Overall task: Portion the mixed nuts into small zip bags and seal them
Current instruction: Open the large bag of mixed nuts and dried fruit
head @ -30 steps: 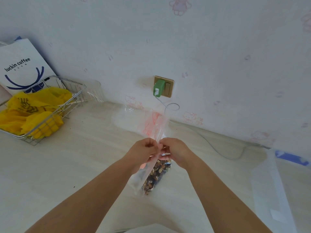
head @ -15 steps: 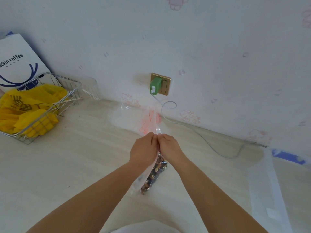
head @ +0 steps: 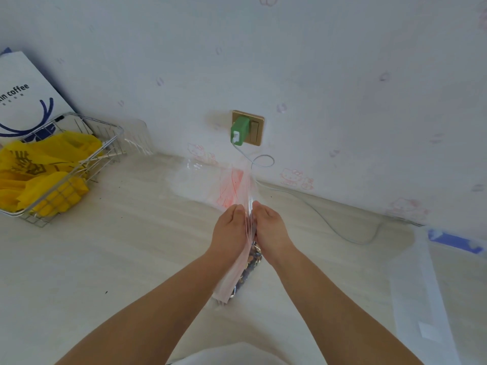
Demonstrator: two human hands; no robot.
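Bag: a clear zip bag [head: 238,270] with mixed nuts [head: 251,262] in its lower part is held up edge-on above the table [head: 105,259], right in front of the wall plug.
Left hand: the left hand [head: 232,230] is pressed to the left side of the bag, fingers curled in, pinching the plastic near the top.
Right hand: the right hand [head: 270,230] does the same on the other side, so the two hands meet with the bag between them.
Landmark: a green plug [head: 239,130] sits in the wall socket.
Spare bags: a flat pile of clear bags with red marks [head: 210,183] lies on the table just below the plug.
Basket: a wire basket [head: 66,164] with yellow bags stands far to the left of the plug.
Done: this bag looks filled.
Left to do: I think the top is being pressed shut now. I cannot tell if the seal is closed. No sealed bags are in view.
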